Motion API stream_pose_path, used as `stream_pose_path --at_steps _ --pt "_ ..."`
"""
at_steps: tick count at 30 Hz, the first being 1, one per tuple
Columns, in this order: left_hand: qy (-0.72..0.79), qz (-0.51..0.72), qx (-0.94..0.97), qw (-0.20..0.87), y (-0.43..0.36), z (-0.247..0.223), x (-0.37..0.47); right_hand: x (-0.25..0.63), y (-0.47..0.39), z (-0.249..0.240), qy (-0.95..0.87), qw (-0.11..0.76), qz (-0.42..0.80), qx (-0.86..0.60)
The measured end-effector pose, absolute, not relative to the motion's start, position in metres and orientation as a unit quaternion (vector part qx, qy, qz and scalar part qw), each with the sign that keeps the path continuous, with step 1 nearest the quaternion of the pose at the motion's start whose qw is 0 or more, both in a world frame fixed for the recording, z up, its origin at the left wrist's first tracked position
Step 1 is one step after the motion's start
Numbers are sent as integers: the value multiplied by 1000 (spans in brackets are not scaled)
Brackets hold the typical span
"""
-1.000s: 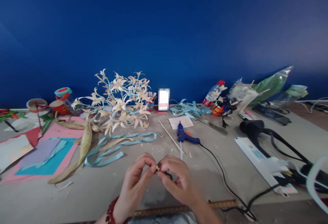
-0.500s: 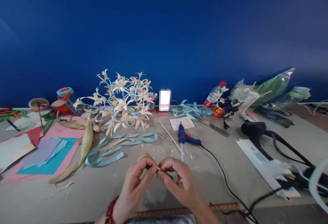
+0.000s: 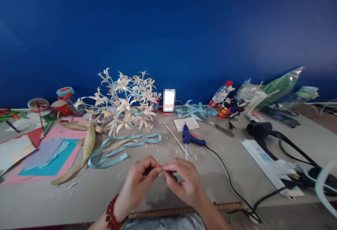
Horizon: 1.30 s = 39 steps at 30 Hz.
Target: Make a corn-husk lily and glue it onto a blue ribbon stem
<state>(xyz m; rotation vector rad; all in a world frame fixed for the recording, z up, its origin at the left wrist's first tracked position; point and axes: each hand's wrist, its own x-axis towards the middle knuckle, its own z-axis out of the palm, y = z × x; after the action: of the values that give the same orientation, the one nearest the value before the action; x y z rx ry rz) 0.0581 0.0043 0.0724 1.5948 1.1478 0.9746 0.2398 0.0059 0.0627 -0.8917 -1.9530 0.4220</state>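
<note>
My left hand (image 3: 142,179), with a red bead bracelet at the wrist, is closed in a pinch near the table's front edge. Its fingertips meet those of my right hand (image 3: 184,181), which pinches too. Between them is a small yellowish piece (image 3: 163,169), mostly covered by the fingers, so its kind does not show. Something small and dark shows under the right fingers. Beyond my right hand lies a blue glue gun (image 3: 191,137), its nozzle pointing away from me. A thin wooden stick (image 3: 175,138) rests left of it.
Pale husk-like flowers on blue stems (image 3: 123,100) stand at the back left. Blue ribbon (image 3: 107,163), a dried corn husk (image 3: 89,142) and coloured paper (image 3: 52,156) lie left. At right are a white power strip (image 3: 263,159), cables and a red-capped bottle (image 3: 219,94).
The yellowish piece shows less between my fingertips now, and the fingers have moved slightly closer together. Both hands stay in nearly the same place; the view has shifted a little.
</note>
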Motion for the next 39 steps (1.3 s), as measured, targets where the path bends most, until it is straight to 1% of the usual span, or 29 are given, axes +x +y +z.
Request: stream_pose_path --at_steps 5,9,17,23,30,35,39 --pt "456 375 653 475 5 71 57 242 5 61 -798 428 178 -384" --pt "458 371 655 473 4 72 55 243 8 60 -797 405 211 -395" --pt "451 388 641 485 6 70 50 241 10 67 -782 403 282 -382" --pt "458 377 655 468 9 72 51 244 11 70 -802 388 260 -373" --pt "453 369 665 464 7 73 56 243 12 70 -784 382 277 -404" --pt "444 398 626 503 5 67 55 244 11 71 -767 377 314 -414" --pt "436 423 581 542 6 61 57 248 9 69 -741 390 350 -420"
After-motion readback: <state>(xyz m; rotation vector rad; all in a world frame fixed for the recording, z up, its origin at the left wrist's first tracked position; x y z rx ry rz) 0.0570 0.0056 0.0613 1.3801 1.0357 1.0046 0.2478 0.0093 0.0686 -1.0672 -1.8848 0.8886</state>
